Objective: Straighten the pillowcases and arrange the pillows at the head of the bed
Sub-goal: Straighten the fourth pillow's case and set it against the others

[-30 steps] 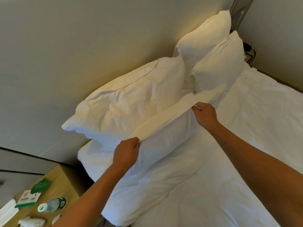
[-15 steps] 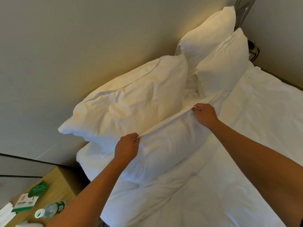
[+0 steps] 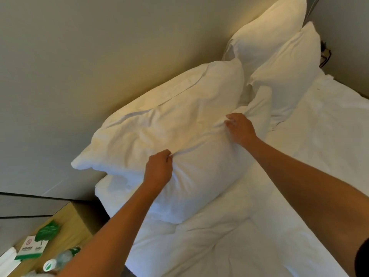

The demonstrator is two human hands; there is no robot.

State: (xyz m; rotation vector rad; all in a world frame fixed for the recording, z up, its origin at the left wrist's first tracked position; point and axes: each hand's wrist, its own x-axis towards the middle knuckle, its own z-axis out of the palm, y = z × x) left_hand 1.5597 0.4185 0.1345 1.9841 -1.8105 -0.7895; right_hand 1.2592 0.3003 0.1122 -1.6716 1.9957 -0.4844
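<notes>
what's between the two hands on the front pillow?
Head view: only wrinkled pillowcase of the front pillow spans from the left hand to the right hand; nothing else lies there.

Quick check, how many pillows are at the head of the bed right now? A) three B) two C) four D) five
C: two far pillows, back and front, stand in the corner; the near back pillow leans on the wall, and the front pillow is held by the left hand and right hand.
</notes>
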